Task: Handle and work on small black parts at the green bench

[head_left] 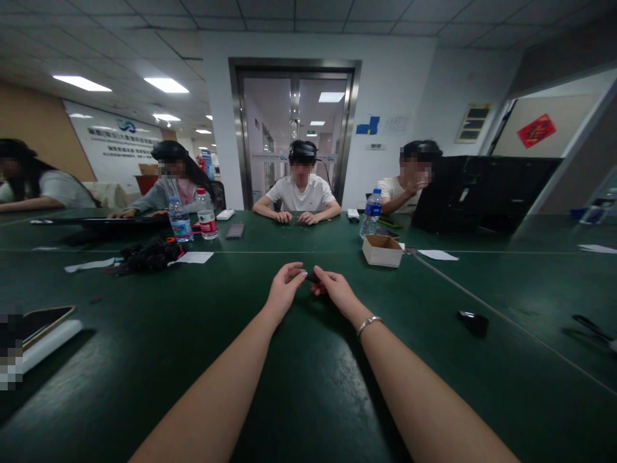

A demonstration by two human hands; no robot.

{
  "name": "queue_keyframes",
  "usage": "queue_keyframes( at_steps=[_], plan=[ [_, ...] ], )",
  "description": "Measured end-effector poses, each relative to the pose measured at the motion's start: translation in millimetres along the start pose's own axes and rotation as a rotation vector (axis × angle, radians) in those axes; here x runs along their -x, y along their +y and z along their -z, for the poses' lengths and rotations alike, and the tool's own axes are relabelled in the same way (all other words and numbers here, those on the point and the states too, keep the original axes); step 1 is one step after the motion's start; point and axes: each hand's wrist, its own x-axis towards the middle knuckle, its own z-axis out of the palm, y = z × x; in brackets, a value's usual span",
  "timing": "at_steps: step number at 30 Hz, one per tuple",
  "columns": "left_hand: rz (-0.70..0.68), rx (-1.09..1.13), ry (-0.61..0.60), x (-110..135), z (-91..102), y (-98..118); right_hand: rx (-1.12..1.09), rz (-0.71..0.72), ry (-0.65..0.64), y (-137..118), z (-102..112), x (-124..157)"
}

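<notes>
A small dark object (312, 277) is held between my two hands just above the green table, at the middle of the view. Its kind is too small to make out. My right hand (337, 290) pinches it with thumb and fingers, a silver bracelet on that wrist. At the object's left end, the curled thumb and fingers of my left hand (283, 290) close on it. Part of the object is hidden by the fingertips.
Beyond my hands stands an open small box (382, 252), near a water bottle (371, 215). Two bottles and a black tangled bundle (152, 256) lie left. A phone (41, 321) is near left, a glossy black object (473, 323) right. Several people wearing headsets sit around the table.
</notes>
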Motion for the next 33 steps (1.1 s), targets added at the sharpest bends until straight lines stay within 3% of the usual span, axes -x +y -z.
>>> queue_keyframes(
  at_steps=[4, 9, 15, 19, 28, 33],
  plan=[
    [0.009, -0.012, 0.005, -3.1, 2.1, -2.7, 0.02, 0.015, -0.027, 0.3, 0.6, 0.5],
    [0.05, -0.301, 0.077, -0.4, -0.4, -2.5, 0.041, 0.021, -0.053, -0.5, 0.8, 1.7],
    [-0.036, -0.385, -0.026, 3.2, -2.5, -2.4, 0.041, 0.029, -0.045, 1.2, 2.0, -0.1],
    [0.035, -0.465, -0.031, 1.1, 0.3, -1.7, 0.024, 0.02, -0.045, 1.4, 1.8, -0.1],
    [0.09, -0.473, -0.054, -4.8, 3.8, -4.8, 0.019, 0.023, -0.056, 1.5, 1.9, 0.4],
    [0.089, -0.37, -0.071, -5.6, 4.0, -4.8, -0.002, 0.019, -0.053, 3.2, 2.7, -0.7]
  ],
)
